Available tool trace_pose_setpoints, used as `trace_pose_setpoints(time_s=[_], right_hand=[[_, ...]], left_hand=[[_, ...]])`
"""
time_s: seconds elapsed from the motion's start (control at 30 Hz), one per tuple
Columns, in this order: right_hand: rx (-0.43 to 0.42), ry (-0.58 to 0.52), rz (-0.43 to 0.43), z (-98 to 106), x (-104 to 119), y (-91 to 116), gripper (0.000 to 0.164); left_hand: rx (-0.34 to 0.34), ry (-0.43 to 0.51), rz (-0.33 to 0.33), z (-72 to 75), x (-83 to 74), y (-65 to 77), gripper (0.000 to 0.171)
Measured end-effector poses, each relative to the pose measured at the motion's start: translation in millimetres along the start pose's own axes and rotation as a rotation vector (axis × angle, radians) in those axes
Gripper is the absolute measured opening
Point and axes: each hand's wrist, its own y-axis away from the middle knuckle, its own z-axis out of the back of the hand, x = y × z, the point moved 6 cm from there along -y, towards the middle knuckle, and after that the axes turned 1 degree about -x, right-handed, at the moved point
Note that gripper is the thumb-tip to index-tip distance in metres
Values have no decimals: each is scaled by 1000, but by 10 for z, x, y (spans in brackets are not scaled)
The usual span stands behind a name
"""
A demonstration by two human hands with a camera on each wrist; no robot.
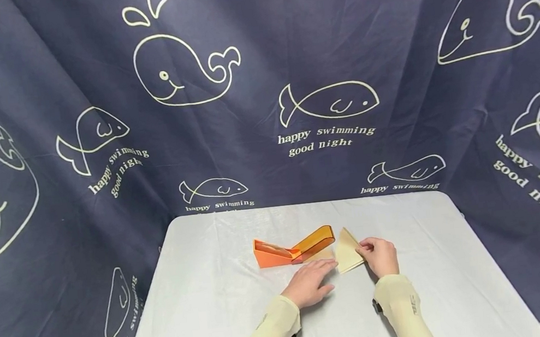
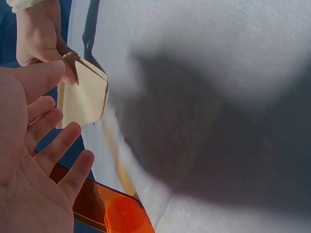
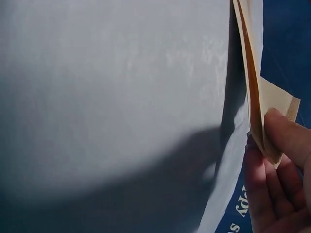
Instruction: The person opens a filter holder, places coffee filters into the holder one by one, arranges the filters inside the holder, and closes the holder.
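Note:
My right hand [image 1: 379, 256] pinches a cream paper coffee filter [image 1: 347, 252] between thumb and fingers at its right edge. In the right wrist view the filter [image 3: 253, 92] is folded, with a narrow gap between its layers and a crimped edge. My left hand [image 1: 310, 283] has its fingers extended, fingertips close to the filter's left side; the left wrist view shows its palm with nothing in it. Just beyond the left hand lies an orange case [image 1: 271, 257], its see-through amber lid [image 1: 313, 241] swung out to the right. Something pale shows inside the case.
The case rests on a table with a white cloth [image 1: 205, 307]. A dark blue curtain [image 1: 256, 38] with whale and fish drawings hangs behind the table and along both sides.

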Motion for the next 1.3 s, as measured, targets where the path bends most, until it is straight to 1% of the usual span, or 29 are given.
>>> trace_pose_setpoints(time_s=[0.13, 0.3, 0.47, 0.6, 0.7, 0.8, 0.9, 0.97, 1.07, 1.13, 1.2, 1.3], right_hand=[[-35, 44, 27, 49, 16, 8, 13], [-68, 59, 57, 104, 26, 15, 11], [-93, 39, 63, 168, 39, 15, 11], [-92, -13, 52, 261, 92, -5, 10], [-90, -74, 42, 356, 143, -32, 11], [-120, -149, 46, 494, 227, -60, 12], [-162, -237, 67, 650, 345, -80, 13], [-183, -285, 83, 751, 439, -85, 13], [-188, -356, 88, 872, 574, -78, 14], [-185, -370, 95, 924, 657, -70, 14], [-174, -378, 114, 958, 747, -58, 13], [-154, -364, 169, 974, 888, -41, 10]], left_hand=[[-2, 2, -2, 0, -1, -1, 59], [-13, -7, -17, 9, -1, -17, 59], [-34, -13, -39, 59, -10, -25, 58], [-74, 8, -73, 152, -47, -27, 56], [-124, 41, -116, 272, -97, -32, 54], [-189, 62, -143, 431, -138, -26, 50], [-277, 86, -146, 616, -153, -8, 46], [-338, 125, -142, 742, -142, 10, 44], [-424, 191, -122, 891, -83, 30, 40], [-465, 232, -90, 968, -28, 40, 38], [-495, 267, -58, 1024, 24, 48, 36], [-527, 323, -16, 1096, 81, 63, 37]])
